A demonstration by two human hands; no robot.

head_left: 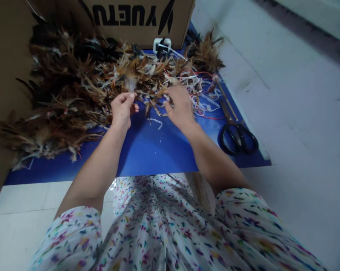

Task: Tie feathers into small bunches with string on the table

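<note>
Between the thumb and forefinger of my left hand [122,107] is a small feather [130,83], its fluffy grey-white part pointing away from me. My right hand [180,103] reaches into the near edge of a pile of loose feathers [150,73], fingers bent over it and thumb apart. Blur hides whether those fingers have hold of any feather. Larger bunches of brown and black feathers [62,98] lie to the left of my left hand.
Black-handled scissors [238,139] lie at the right on the blue table [155,150], near tangled white and red strings [208,96]. A cardboard box [141,22] stands at the back, with a white plastic piece [162,42] before it. Another cardboard panel [8,67] rises on the left.
</note>
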